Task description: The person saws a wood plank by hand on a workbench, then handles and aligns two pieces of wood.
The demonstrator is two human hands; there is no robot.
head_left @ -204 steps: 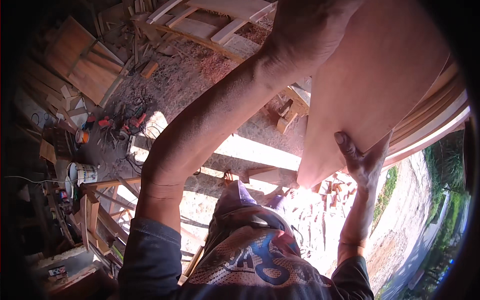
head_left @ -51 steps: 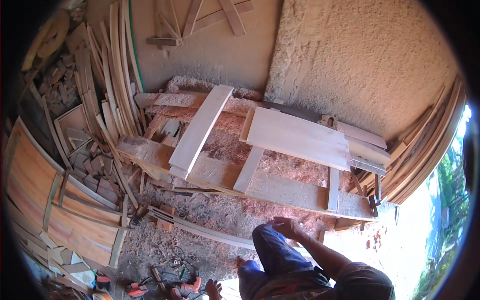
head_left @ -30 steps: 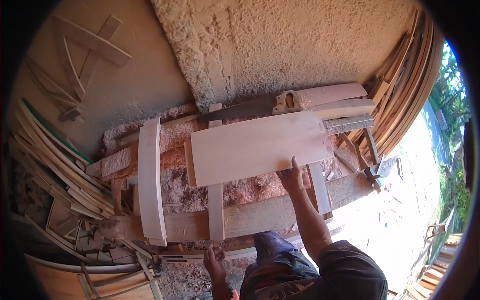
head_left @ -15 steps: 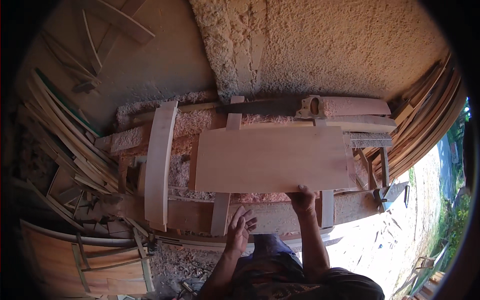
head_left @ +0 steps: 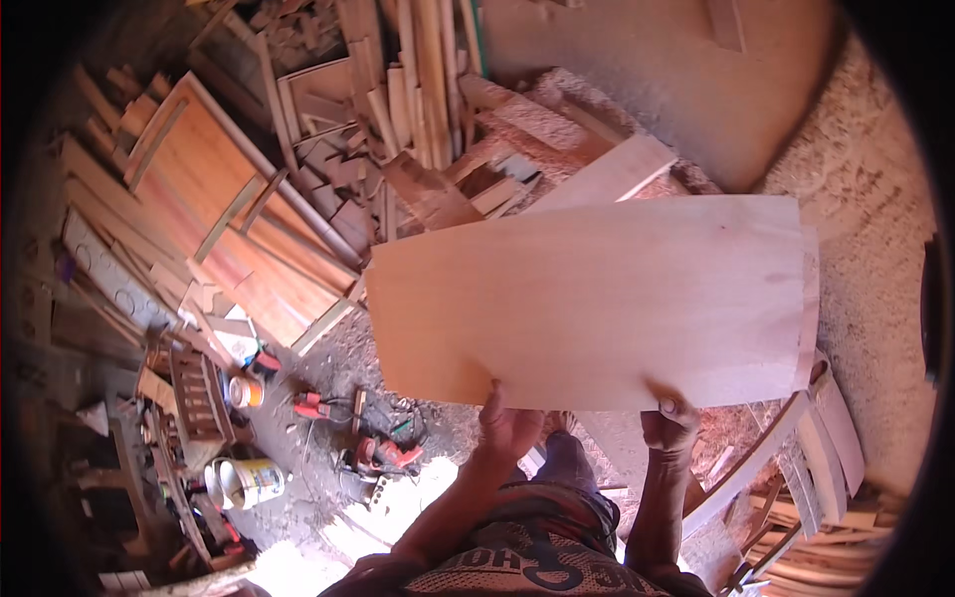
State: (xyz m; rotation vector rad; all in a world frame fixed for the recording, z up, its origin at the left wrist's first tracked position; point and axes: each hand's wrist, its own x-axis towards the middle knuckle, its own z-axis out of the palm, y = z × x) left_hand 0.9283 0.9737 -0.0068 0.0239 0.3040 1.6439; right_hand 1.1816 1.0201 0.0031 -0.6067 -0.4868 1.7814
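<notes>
A broad, pale wooden board (head_left: 597, 298) is held up in front of me, its long near edge toward my body. My left hand (head_left: 507, 428) grips that edge with the thumb laid on top; its other fingers are hidden beneath. Farther right along the same edge, my right hand (head_left: 671, 423) clasps the board too, thumb on the upper face and fingers curled under. A second layer of wood shows as a narrow strip at the board's right end. Behind the board, a narrower plank (head_left: 607, 174) lies partly covered by it.
A wooden door-like panel (head_left: 239, 209) leans at left among stacked strips and offcuts. Buckets (head_left: 246, 483) and red power tools (head_left: 383, 455) sit on the littered floor at lower left. More planks (head_left: 831, 448) are at right, beside a rough wall (head_left: 875, 229).
My view and body have turned left, away from the bench. The board has come up off it, closer to me. My left hand, free before, now grips the near edge along with my right.
</notes>
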